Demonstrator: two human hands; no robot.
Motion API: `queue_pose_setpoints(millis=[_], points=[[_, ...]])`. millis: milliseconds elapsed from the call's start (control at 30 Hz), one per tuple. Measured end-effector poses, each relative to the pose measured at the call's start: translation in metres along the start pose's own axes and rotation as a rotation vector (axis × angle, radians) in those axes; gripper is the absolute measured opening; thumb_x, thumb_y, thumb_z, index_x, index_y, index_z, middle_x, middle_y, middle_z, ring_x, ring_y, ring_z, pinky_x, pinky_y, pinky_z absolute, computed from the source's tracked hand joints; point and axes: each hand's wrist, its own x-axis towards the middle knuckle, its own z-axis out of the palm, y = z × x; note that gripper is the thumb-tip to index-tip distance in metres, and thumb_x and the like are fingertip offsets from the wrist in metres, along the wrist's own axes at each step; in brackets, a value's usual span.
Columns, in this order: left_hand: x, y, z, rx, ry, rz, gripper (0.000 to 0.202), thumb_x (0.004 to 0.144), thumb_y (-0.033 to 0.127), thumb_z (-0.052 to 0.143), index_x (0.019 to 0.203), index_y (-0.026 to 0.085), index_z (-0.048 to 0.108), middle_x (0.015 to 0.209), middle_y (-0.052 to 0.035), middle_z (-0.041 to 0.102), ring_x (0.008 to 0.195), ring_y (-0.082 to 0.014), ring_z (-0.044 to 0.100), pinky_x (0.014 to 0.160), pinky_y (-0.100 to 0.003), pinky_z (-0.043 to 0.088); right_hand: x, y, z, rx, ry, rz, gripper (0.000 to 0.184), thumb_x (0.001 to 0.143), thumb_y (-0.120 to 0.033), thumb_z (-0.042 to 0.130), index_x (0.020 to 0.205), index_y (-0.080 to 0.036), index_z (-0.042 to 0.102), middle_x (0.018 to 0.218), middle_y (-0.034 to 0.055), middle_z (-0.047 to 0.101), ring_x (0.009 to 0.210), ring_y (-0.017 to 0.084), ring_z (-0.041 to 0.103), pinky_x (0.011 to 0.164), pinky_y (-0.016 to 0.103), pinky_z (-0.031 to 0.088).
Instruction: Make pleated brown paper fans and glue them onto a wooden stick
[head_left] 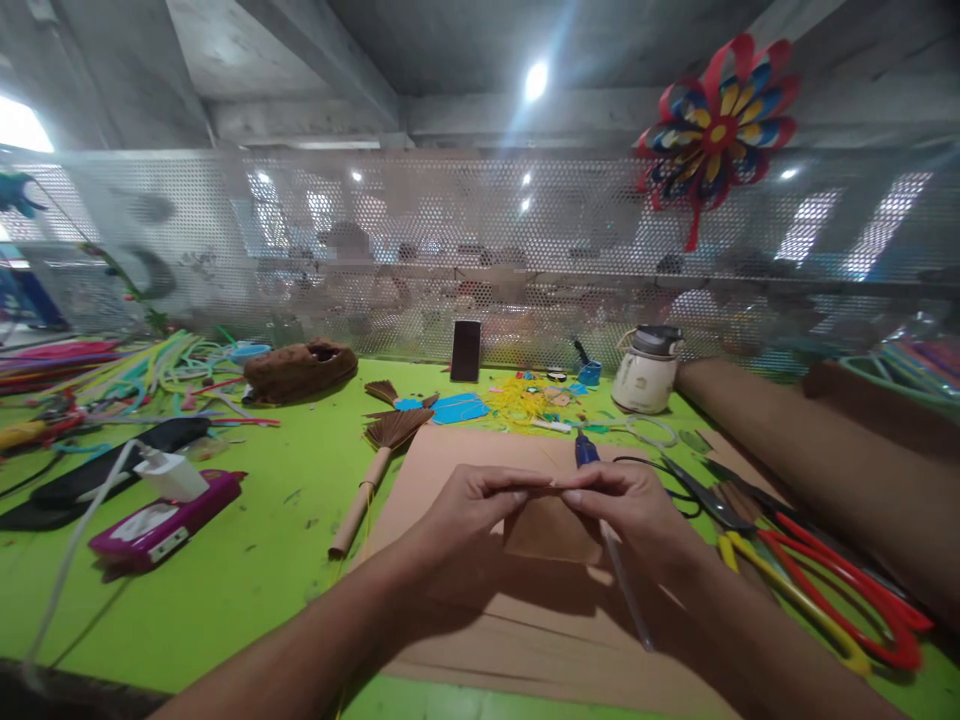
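Note:
My left hand (480, 510) and my right hand (626, 505) meet above a sheet of brown paper (480, 600) on the green table (262, 540). Both pinch the top edge of a small folded piece of brown paper (551, 530) that hangs between them. A pen with a blue cap (600, 500) lies on the sheet under my right hand. A little brown paper broom (379, 465) lies just left of the sheet.
Scissors with yellow and red handles (810, 585) lie at the right, next to brown paper rolls (825, 470). A magenta box (161, 525), a white charger (172, 475), coloured strips (142, 375), a phone (466, 350) and a white pot (645, 375) stand around. A perforated screen (480, 250) carries a paper pinwheel (716, 120).

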Motion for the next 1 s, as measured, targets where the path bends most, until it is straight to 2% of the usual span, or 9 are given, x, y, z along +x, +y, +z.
queue_pose_setpoints(millis=[100,200,300,533,667,833,1000], points=[[-0.003,0.001,-0.002,-0.072,0.014,-0.005,0.019,0.075,0.019,0.060,0.089,0.019,0.073,0.090,-0.0067,0.071,0.077,-0.0153,0.057,0.071,-0.027,0.041,-0.001,-0.002,-0.001,-0.030,-0.023,-0.030,0.010,0.061,-0.029,0.078,0.068,-0.021,0.076,0.058,0.0017,0.064,0.052,0.012,0.051,0.050,0.026,0.040],[-0.004,0.002,0.000,-0.130,0.045,-0.012,0.014,0.072,0.015,0.061,0.078,0.017,0.074,0.072,-0.0036,0.067,0.064,-0.0114,0.050,0.062,-0.024,0.037,-0.002,-0.005,-0.001,-0.070,-0.063,-0.074,0.008,0.063,-0.028,0.076,0.067,-0.021,0.076,0.057,0.0011,0.062,0.050,0.012,0.051,0.048,0.026,0.040],[-0.004,0.003,0.000,-0.148,0.045,-0.004,0.012,0.069,0.014,0.060,0.068,0.015,0.072,0.063,-0.0019,0.062,0.059,-0.0100,0.047,0.059,-0.023,0.036,-0.003,-0.007,0.000,-0.066,-0.092,-0.086,0.008,0.063,-0.027,0.076,0.065,-0.020,0.075,0.055,0.0001,0.060,0.045,0.010,0.049,0.044,0.024,0.040],[-0.004,0.001,-0.006,-0.105,0.010,-0.006,0.011,0.068,0.017,0.062,0.071,0.015,0.073,0.065,-0.0022,0.064,0.063,-0.0114,0.050,0.062,-0.023,0.037,-0.003,-0.004,0.003,-0.024,-0.071,-0.133,0.009,0.063,-0.024,0.076,0.070,-0.018,0.076,0.054,-0.0001,0.062,0.040,0.009,0.050,0.038,0.021,0.040],[-0.003,0.002,-0.008,-0.097,0.009,-0.027,0.013,0.069,0.016,0.060,0.071,0.016,0.073,0.067,-0.0022,0.065,0.063,-0.0114,0.050,0.063,-0.023,0.036,-0.002,-0.003,0.004,-0.026,-0.058,-0.141,0.010,0.065,-0.022,0.075,0.073,-0.017,0.076,0.060,0.0012,0.065,0.041,0.007,0.051,0.040,0.020,0.041],[-0.003,0.005,-0.008,-0.066,0.020,-0.023,0.014,0.069,0.015,0.059,0.070,0.016,0.073,0.065,-0.0019,0.064,0.062,-0.0115,0.049,0.061,-0.023,0.036,-0.002,-0.001,0.003,0.028,-0.134,-0.156,0.030,0.067,-0.022,0.073,0.097,-0.019,0.073,0.055,-0.0038,0.058,0.040,0.006,0.048,0.037,0.018,0.040],[-0.003,0.003,-0.011,-0.048,-0.018,-0.009,0.014,0.069,0.014,0.060,0.072,0.017,0.074,0.066,-0.0017,0.066,0.063,-0.0112,0.051,0.062,-0.022,0.037,-0.002,-0.004,0.003,-0.062,-0.154,-0.222,0.010,0.070,-0.023,0.071,0.076,-0.017,0.076,0.067,0.0036,0.067,0.042,0.008,0.053,0.037,0.020,0.043]])
